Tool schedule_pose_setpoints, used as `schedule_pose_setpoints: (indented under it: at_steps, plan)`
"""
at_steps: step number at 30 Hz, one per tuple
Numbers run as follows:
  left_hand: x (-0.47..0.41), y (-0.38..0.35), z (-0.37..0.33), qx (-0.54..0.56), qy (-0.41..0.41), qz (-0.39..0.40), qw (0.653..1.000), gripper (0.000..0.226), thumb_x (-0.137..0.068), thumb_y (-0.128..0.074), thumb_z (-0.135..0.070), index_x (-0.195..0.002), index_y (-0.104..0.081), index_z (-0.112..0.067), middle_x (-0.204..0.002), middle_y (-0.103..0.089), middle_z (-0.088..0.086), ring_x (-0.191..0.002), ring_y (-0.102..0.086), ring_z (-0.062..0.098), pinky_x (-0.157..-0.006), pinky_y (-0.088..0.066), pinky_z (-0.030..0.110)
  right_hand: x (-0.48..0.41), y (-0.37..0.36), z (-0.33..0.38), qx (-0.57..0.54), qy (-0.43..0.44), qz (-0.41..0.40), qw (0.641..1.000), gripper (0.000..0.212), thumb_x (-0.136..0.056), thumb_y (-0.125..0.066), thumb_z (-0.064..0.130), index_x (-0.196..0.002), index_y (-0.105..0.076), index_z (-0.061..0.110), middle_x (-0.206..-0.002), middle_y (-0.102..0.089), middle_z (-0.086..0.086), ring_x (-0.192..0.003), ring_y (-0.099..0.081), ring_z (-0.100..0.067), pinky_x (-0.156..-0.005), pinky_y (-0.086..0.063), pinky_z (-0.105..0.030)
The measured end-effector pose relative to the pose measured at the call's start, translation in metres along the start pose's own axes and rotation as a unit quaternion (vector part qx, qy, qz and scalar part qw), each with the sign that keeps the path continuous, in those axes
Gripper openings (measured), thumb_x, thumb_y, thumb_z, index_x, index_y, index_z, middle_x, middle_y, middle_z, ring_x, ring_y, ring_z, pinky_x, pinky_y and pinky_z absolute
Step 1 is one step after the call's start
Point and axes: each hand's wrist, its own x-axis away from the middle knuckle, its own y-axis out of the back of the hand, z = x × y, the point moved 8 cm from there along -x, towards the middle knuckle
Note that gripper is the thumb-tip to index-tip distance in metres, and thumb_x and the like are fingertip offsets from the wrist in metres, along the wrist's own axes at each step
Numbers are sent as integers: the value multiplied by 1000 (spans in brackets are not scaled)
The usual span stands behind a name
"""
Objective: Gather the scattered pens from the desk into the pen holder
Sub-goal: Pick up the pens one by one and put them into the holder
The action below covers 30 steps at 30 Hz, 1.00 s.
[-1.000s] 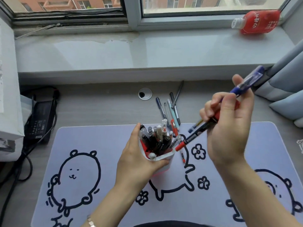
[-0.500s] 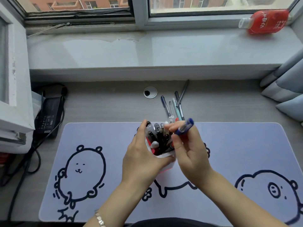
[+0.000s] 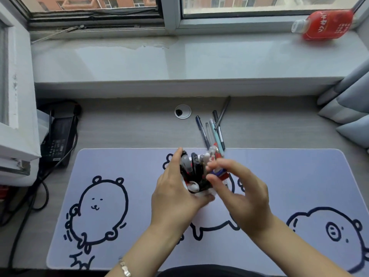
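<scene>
The pen holder [image 3: 201, 194], white-rimmed and packed with several dark pens, stands at the middle of the desk mat. My left hand [image 3: 175, 196] wraps its left side and holds it. My right hand [image 3: 239, 192], blurred by motion, is at the holder's right rim, with thumb and forefinger pinching the top of a blue pen [image 3: 218, 172] that stands in the holder. Several loose pens [image 3: 214, 132] lie in a bunch on the bare desk just behind the holder; a dark one [image 3: 224, 108] angles off toward the sill.
A lilac desk mat [image 3: 129, 166] with bear drawings covers the front of the desk. A cable grommet [image 3: 182, 111] sits behind it. A black power adapter [image 3: 60, 134] with cords lies at the left. A red bottle [image 3: 327, 25] lies on the windowsill, and curtains [image 3: 349, 104] hang at the right.
My right hand came down from above with the blue pen and pushed it into the holder. The pen now sits lower among the others. My left hand kept holding the holder.
</scene>
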Motion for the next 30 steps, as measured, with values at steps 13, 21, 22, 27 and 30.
schedule_pose_setpoints:
  at_steps: [13, 21, 22, 27, 30]
  plan:
    - [-3, 1, 2, 50, 9, 17, 999, 101, -61, -76, -28, -139, -14, -42, -126, -53, -15, -117, -49, 11, -93, -45, 31, 7, -45, -7, 205, 75, 135, 966, 42, -99, -22, 28, -127, -48, 10, -135, -48, -2, -139, -28, -17, -112, -18, -47]
    - [-15, 22, 22, 123, 61, -29, 990, 116, -50, -85, -40, -140, -12, -41, -130, -49, -12, -116, -46, 6, -88, -35, 22, -70, -42, -49, 6, -112, 90, 990, 22, -89, -51, 15, -94, -70, 5, -89, -66, 0, -90, -60, -12, -82, -46, -20]
    - [-17, 28, 23, 124, 59, -38, 990, 117, -50, -85, -39, -141, -12, -40, -134, -48, -11, -116, -44, 4, -88, -34, 21, -78, -41, -72, 39, -181, 92, 978, 18, -88, -53, 12, -95, -69, 7, -86, -66, 0, -83, -61, -12, -76, -45, -20]
    - [-22, 47, 36, 129, 67, -67, 987, 118, -50, -87, -34, -140, -12, -43, -129, -47, -15, -110, -44, 0, -88, -33, 21, -74, -66, -170, 295, -371, 292, 831, 22, -87, -49, 13, -99, -62, -1, -100, -65, -18, -97, -58, -37, -78, -46, -33]
    - [-21, 49, 40, 132, 71, -73, 986, 118, -50, -87, -35, -140, -11, -43, -118, -42, -22, -109, -40, -4, -88, -32, 21, -69, -90, -181, 370, -361, 349, 782, 16, -88, -50, 10, -99, -54, 0, -102, -60, -17, -102, -56, -39, -79, -46, -36]
